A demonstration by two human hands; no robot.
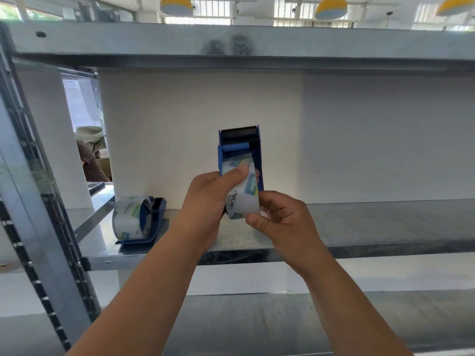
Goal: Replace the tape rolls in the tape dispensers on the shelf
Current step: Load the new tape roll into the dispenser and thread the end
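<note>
A blue tape dispenser [240, 147] is held up above the metal shelf [359, 227], its toothed blade pointing up. A clear tape roll [243, 199] with blue and green print sits in it. My left hand [209, 199] grips the dispenser from the left, thumb pressed on the roll's top. My right hand [280, 219] pinches the roll's lower right edge. A second blue dispenser [151, 222] lies on the shelf at the left with its own clear roll [129, 218] in it.
An upper shelf board [231, 47] runs overhead. A perforated steel upright [33, 201] stands at the left. A white back panel [334, 137] closes the bay. A lower shelf [257, 325] lies beneath my forearms.
</note>
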